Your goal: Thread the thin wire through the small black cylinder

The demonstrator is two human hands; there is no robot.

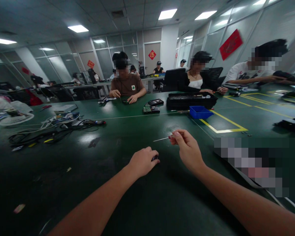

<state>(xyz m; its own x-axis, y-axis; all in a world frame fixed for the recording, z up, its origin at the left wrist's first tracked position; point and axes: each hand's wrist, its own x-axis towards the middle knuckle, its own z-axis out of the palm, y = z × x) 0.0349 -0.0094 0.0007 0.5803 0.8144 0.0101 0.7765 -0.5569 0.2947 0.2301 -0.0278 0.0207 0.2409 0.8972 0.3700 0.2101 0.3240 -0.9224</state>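
Note:
Pinched in the fingers of my right hand (186,149) is a thin screwdriver (161,139), its metal shaft pointing left and its reddish handle mostly covered. The tip hovers above the green tabletop, a little beyond my left hand (143,161). That hand rests low over the table with its fingers curled round a small dark object (154,158). Most of this object is hidden, so its kind cannot be made out. A gap separates the screwdriver from it.
Ahead lie hard drives (151,108), a long black bin (191,101) and a blue tray (200,112). Tangled cables (59,129) spread at the left. Small screws (246,133) lie near yellow tape (232,131). A person (126,82) works across the table; others sit to the right.

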